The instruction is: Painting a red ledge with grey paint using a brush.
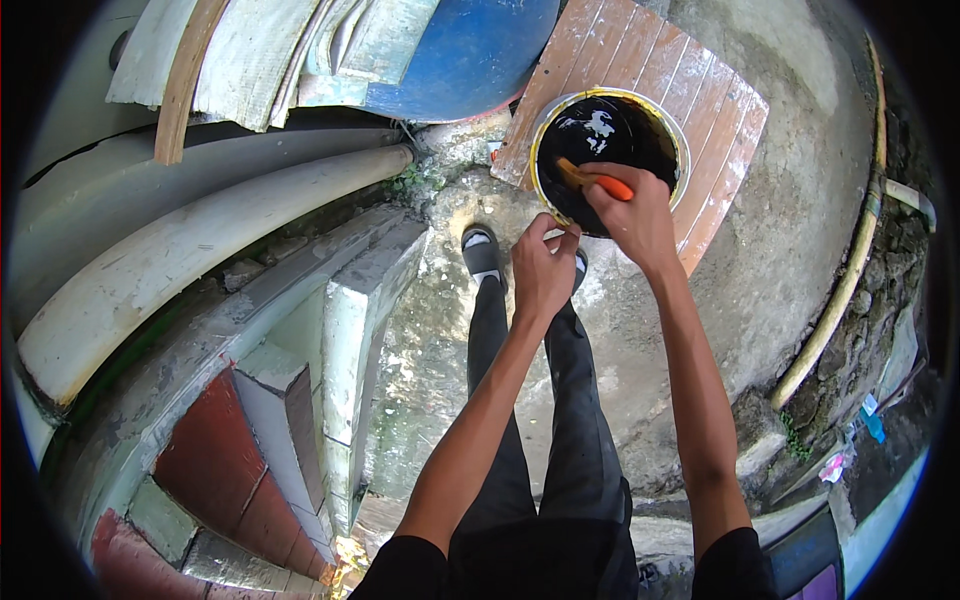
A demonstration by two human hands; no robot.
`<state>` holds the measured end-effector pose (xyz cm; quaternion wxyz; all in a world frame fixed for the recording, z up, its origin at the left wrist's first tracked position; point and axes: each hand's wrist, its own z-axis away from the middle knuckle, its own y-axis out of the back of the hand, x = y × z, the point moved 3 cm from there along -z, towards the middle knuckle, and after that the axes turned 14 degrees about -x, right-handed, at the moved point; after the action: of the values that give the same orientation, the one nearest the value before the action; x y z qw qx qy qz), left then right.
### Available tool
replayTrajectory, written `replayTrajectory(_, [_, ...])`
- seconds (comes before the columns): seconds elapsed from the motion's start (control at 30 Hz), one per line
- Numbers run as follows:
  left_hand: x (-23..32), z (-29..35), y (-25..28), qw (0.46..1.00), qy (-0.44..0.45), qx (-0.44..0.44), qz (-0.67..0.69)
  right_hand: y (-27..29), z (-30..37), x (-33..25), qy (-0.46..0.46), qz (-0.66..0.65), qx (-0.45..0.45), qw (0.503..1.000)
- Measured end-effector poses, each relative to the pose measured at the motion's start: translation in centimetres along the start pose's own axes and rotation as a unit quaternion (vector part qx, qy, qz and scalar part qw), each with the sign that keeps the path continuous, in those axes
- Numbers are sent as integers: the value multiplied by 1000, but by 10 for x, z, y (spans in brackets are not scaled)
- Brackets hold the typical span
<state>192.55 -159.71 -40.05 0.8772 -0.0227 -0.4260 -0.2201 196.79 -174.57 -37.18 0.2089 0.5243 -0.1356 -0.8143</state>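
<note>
A round bucket (684, 190) with a pale, yellow-stained rim stands in front of me, its inside coated in black and holding a dark, glossy liquid that reflects light. My right hand (638, 212) is closed round the orange handle of a paintbrush (612, 187). The brush's bristle end tilts left over the bucket's opening; how far it dips in I cannot tell. With pinched fingers, my left hand (545, 265) grips the bucket's near rim. Under the bucket lies a brown, slatted wooden board (722, 120) spotted with white paint.
A blue barrel (465, 55) stands beyond, with pale weathered boards (250, 60) to its left. A thick pale pipe (220, 215) runs along the left, above a concrete ledge (345, 300). At right, a thin pole (835, 310) borders a rocky edge. My feet stand on rough concrete (430, 400).
</note>
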Motion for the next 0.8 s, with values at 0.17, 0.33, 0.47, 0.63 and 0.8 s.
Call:
replayTrajectory(0.17, [1,-11,3,1000,-2,8,-13,32,37,10,-43,-294,54,953])
replayTrajectory(0.33, [2,-19,4,1000,-2,16,-11,48,70,44,-59,-555,142,818])
replayTrajectory(0.47, [3,-28,6,1000,18,22,-11,48,86,70,-62,-703,154,692])
replayTrajectory(0.63, [-14,-46,0,998,32,26,37,42,99,85,-35,-818,101,565])
replayTrajectory(0.8, [-9,-44,-4,999,42,2,33,44,109,67,-49,-873,93,476])
